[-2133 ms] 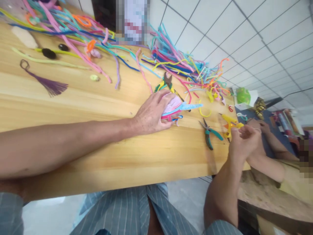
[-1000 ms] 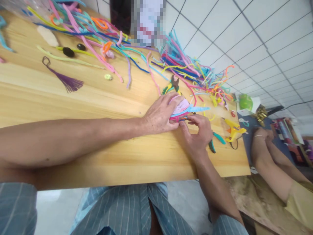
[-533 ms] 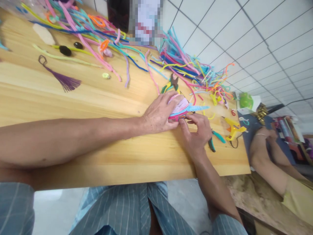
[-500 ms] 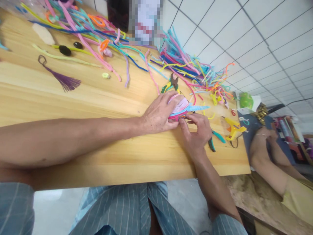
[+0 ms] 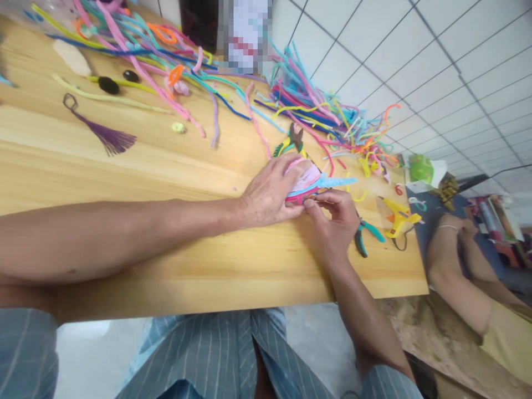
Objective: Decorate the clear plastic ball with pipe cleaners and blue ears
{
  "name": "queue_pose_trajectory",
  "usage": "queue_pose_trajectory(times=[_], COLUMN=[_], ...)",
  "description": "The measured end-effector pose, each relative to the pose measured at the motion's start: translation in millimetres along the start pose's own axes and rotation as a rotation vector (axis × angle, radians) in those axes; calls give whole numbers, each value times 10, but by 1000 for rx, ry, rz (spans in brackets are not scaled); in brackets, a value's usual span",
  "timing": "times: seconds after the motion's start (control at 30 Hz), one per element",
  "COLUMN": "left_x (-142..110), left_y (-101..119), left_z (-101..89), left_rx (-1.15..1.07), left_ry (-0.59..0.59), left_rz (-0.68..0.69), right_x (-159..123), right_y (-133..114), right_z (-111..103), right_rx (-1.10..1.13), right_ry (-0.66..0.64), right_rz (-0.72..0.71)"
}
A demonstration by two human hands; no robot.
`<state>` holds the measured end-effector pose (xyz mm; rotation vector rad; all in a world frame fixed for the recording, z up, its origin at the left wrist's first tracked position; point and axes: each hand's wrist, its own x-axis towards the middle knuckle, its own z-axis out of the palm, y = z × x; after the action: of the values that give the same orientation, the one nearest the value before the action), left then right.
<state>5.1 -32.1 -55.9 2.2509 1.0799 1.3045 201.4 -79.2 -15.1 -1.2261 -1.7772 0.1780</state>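
Observation:
Against the wooden table, my left hand (image 5: 269,191) is closed over a pipe-cleaner craft piece (image 5: 305,176) made of pink, blue and magenta bands. A pale blue pointed strip sticks out from its right side. My right hand (image 5: 334,219) pinches the lower magenta edge of the same piece between thumb and index finger; the fingertips partly hide what they press on. Green-and-yellow pliers (image 5: 294,139) lie just beyond my left hand. Teal-handled pliers (image 5: 368,237) rest to the right of my right hand.
Heaps of coloured pipe cleaners (image 5: 305,105) lie along the tiled wall. A purple tassel (image 5: 106,133) and dark oval pieces (image 5: 108,85) are at the left. A yellow glue gun (image 5: 399,217) sits near the table's right end, and another person's arm (image 5: 457,277) is beyond it.
Both hands stay on the craft piece in nearly the same place. The right fingers have shifted slightly at its lower edge, and the view has moved a little.

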Motion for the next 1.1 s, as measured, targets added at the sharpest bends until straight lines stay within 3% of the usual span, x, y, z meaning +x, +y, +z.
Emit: queue_pose_trajectory(times=[0.6, 0.87, 1.1], left_x=[-3, 32, 49], left_y=[32, 48, 59], left_z=[-41, -157, -135], left_rx=[-52, -138, -115], left_ry=[0, 3, 27], left_rz=[35, 25, -27], right_x=[57, 51, 38], right_y=[-56, -50, -5], right_z=[-33, 3, 26], right_rx=[-16, -151, -188], right_ry=[-45, 12, 16], right_rz=[-46, -245, -307])
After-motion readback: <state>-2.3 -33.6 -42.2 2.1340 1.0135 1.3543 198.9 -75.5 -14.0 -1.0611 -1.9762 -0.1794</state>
